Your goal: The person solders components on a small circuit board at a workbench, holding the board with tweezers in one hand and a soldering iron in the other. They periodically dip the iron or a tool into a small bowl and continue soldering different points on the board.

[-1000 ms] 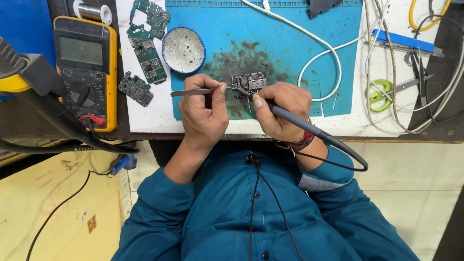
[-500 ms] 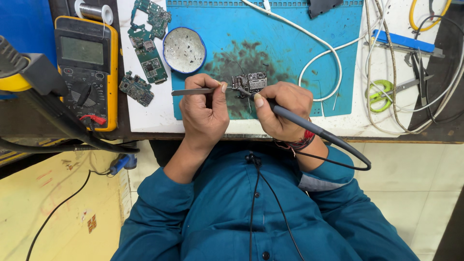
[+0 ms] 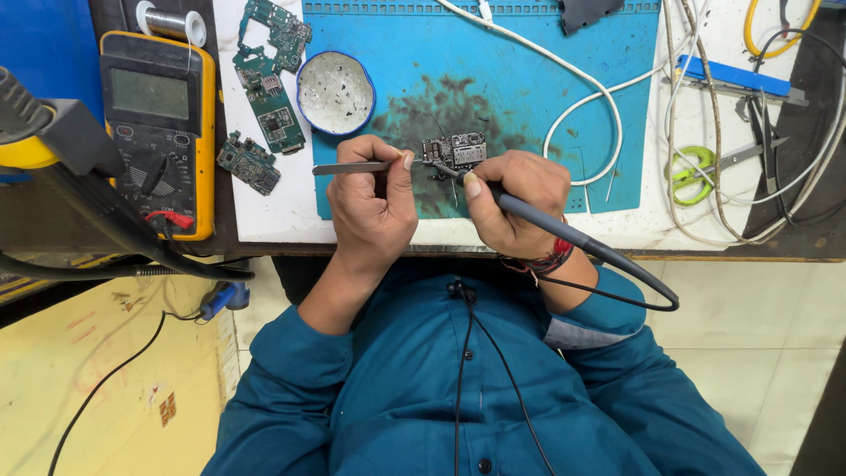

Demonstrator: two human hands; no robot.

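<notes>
Hands holding same pose as 0.5 s ago, nothing shifting. Blue rubbery mat [image 3: 546,79], scorched dark at centre, carrying small circuit board [image 3: 455,151]. Right hand [image 3: 515,201] gripping grey soldering iron [image 3: 564,234], tip on board. Left hand [image 3: 374,207] pinching flat steel tweezers [image 3: 352,167].

Obs.: tip of the soldering iron [image 3: 564,231] is too small to resolve; contact with the small circuit board [image 3: 455,150] cannot be confirmed. Near edge of that board is covered by the right hand [image 3: 515,201]. Tweezers [image 3: 352,167]: the gripped stretch is hidden inside the left hand [image 3: 370,207], and the points are not resolvable. Solder spool [image 3: 172,19], dark patch [image 3: 589,11] and yellow cable [image 3: 775,35] are cut by the top edge. Board components too fine to identify.
</notes>
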